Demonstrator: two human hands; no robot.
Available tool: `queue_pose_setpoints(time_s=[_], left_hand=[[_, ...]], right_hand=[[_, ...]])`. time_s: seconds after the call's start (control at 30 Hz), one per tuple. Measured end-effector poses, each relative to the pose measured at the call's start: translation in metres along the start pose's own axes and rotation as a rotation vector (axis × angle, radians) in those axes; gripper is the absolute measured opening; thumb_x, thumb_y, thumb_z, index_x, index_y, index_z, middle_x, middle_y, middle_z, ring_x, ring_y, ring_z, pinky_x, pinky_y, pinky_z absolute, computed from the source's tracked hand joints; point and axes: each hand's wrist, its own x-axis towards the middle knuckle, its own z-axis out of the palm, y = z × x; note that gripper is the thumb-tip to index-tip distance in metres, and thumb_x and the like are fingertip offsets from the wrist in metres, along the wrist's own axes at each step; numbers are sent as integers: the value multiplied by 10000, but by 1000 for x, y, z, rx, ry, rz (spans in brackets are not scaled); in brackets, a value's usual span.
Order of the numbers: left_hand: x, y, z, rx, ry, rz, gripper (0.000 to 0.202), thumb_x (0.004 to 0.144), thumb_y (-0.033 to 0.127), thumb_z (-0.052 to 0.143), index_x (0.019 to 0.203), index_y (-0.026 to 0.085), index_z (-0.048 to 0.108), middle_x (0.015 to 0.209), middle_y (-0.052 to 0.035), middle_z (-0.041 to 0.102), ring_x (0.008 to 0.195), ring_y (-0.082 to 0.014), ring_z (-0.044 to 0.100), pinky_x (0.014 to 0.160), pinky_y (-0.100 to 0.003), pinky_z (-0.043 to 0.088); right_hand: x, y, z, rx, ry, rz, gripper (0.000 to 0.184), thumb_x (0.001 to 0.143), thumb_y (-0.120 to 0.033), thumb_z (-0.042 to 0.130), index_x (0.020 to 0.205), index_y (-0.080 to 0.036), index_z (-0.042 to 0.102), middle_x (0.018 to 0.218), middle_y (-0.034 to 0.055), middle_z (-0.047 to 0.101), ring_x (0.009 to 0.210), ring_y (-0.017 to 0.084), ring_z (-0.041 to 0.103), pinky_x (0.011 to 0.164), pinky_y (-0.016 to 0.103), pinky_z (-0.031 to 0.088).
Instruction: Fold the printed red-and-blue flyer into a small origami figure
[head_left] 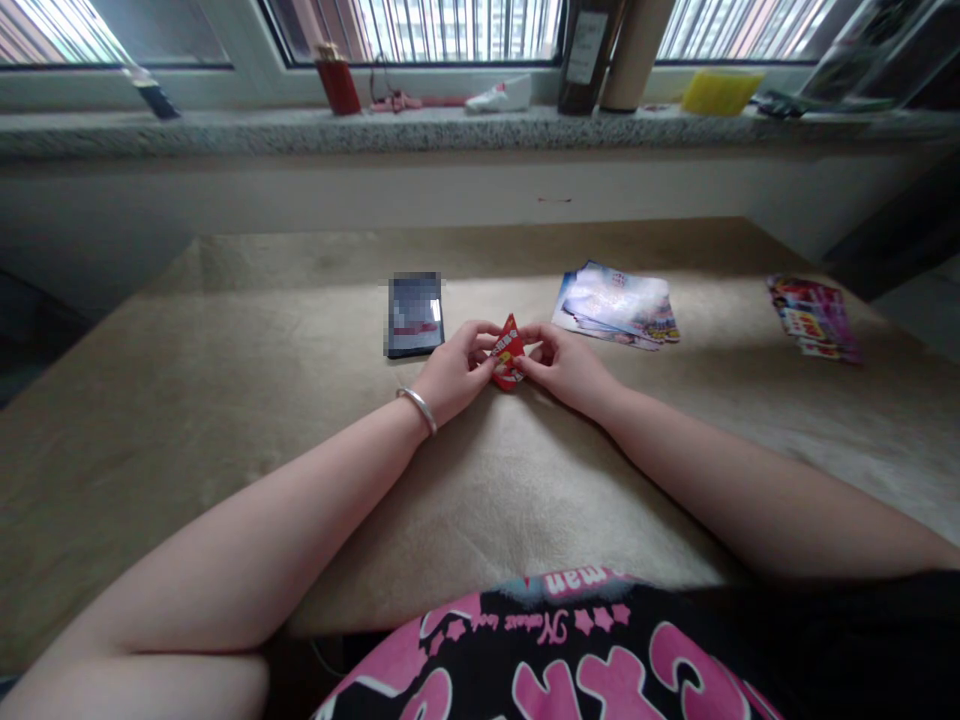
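A small piece of red printed paper (510, 352), folded to a pointed tip at the top, is held between my two hands above the table. My left hand (459, 370), with a silver bangle (417, 410) at the wrist, pinches its left side. On the right side, the thumb and fingers of my right hand (568, 368) grip the paper too. White characters and a yellow patch show on the red face. Its back and lower folds are partly hidden by my fingers.
A dark phone-like tablet (415, 318) lies left of my hands. Right of them is a pile of pale printed sheets (619, 303), and farther right a fanned stack of red and pink leaflets (814, 318). Bottles, a red container (338, 82) and a yellow item (721, 92) line the windowsill.
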Motion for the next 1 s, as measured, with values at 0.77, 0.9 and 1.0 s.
queue_pose_setpoints(time_s=[0.77,0.9,1.0], left_hand=[[-4,14,-6,929,-11,263,183,849,310,571,944,233,708,1064,-57,678,891,-198,591,825,-350,445],[-4,17,-6,970,-19,276,166,827,292,599,925,233,720,1096,-63,659,897,-203,591,809,-347,458],[-4,19,-8,980,-50,285,168,829,289,602,940,238,718,1096,-48,666,877,-205,587,797,-352,465]], right_hand=[[4,5,-8,-563,-20,-245,237,727,-414,711,902,-254,717,1010,49,702,941,244,589,866,438,406],[2,1,-9,-636,-10,-213,308,687,-468,730,914,-263,707,1033,44,693,962,271,554,855,442,393],[0,-5,-8,-672,-15,-198,332,667,-476,739,920,-265,699,1043,45,686,978,292,537,854,454,389]])
